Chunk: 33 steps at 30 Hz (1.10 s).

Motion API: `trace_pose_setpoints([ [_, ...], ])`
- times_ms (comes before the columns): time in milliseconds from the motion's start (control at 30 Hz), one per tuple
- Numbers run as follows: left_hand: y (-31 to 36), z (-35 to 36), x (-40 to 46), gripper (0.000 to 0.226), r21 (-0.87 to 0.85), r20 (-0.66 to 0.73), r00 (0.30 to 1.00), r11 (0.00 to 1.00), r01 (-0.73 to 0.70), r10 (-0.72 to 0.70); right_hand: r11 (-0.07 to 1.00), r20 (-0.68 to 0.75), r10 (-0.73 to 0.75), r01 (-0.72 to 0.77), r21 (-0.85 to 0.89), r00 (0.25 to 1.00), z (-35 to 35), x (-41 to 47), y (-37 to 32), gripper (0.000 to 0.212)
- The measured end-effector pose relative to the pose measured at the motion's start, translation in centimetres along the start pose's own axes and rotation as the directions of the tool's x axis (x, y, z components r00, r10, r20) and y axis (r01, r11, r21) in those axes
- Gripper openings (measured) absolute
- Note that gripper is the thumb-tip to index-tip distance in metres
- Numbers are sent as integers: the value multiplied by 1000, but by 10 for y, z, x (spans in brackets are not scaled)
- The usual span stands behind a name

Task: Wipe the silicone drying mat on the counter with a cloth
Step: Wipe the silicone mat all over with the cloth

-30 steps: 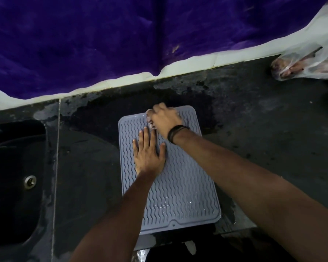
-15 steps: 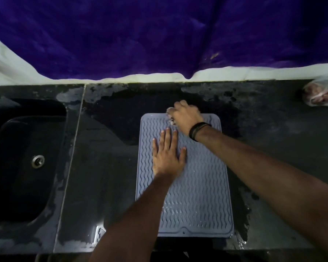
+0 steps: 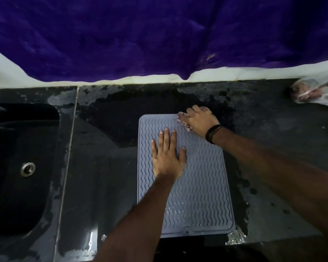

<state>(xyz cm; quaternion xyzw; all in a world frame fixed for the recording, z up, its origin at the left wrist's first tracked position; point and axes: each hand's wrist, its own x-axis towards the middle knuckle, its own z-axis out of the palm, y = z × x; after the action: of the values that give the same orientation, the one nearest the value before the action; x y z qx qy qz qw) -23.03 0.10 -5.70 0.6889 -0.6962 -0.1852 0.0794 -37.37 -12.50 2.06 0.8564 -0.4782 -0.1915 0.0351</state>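
Note:
A grey silicone drying mat [image 3: 201,195] with wavy ridges lies on the dark wet counter [image 3: 102,167], its near edge at the counter's front. My left hand [image 3: 167,157] presses flat on the mat's upper left part, fingers straight and spread. At the mat's far right corner my right hand [image 3: 200,121], a dark band on its wrist, grips a small pale cloth [image 3: 182,121]. Only a strip of the cloth shows under the fingers.
A black sink [image 3: 17,167] with a metal drain [image 3: 27,168] is set into the counter at the left. A clear plastic bag [image 3: 316,91] with something pinkish lies at the far right. Purple fabric [image 3: 159,35] hangs over the pale wall behind.
My right hand with the cloth has slid from the mat's far middle edge to its far right corner. The left hand stays pressed in place. The camera view has shifted.

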Motion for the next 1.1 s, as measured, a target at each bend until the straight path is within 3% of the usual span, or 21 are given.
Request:
trace_pose_setpoints([
  [133, -2, 4, 2, 72, 20, -9, 1000, 1000, 1, -1, 988, 57, 149, -151, 41, 987, 10, -21, 25, 54],
  [267, -4, 11, 3, 72, 31, -46, 999, 1000, 0, 2, 921, 35, 286, -284, 266, 958, 4, -8, -9, 52],
  [367, -6, 15, 4, 70, 51, -68, 998, 999, -5, 8, 903, 91, 295, -309, 299, 951, 11, -23, -38, 58],
  [467, -5, 16, 3, 68, 66, -83, 997, 998, 2, 3, 904, 103, 280, -299, 306, 954, 17, -63, -49, 64],
  [667, -5, 14, 2, 65, 73, -88, 996, 997, -7, 13, 910, 156, 174, -220, 351, 972, 13, -123, -63, 47],
  [767, -6, 15, 4, 64, 88, -73, 997, 996, -4, 11, 872, 17, 258, -241, 425, 966, -7, -94, -49, 39],
  [867, -5, 14, 5, 62, 82, -78, 997, 997, 1, 5, 896, -102, 281, -222, 383, 954, -28, -37, -37, 41],
  [1000, -7, 16, 6, 63, 84, -85, 996, 996, 9, -2, 954, 18, 178, -177, 242, 984, -27, 6, -41, 43],
  [1100, -7, 18, 6, 62, 116, -104, 995, 993, 10, 2, 961, 5, 151, -148, 232, 989, -9, -5, -42, 44],
])
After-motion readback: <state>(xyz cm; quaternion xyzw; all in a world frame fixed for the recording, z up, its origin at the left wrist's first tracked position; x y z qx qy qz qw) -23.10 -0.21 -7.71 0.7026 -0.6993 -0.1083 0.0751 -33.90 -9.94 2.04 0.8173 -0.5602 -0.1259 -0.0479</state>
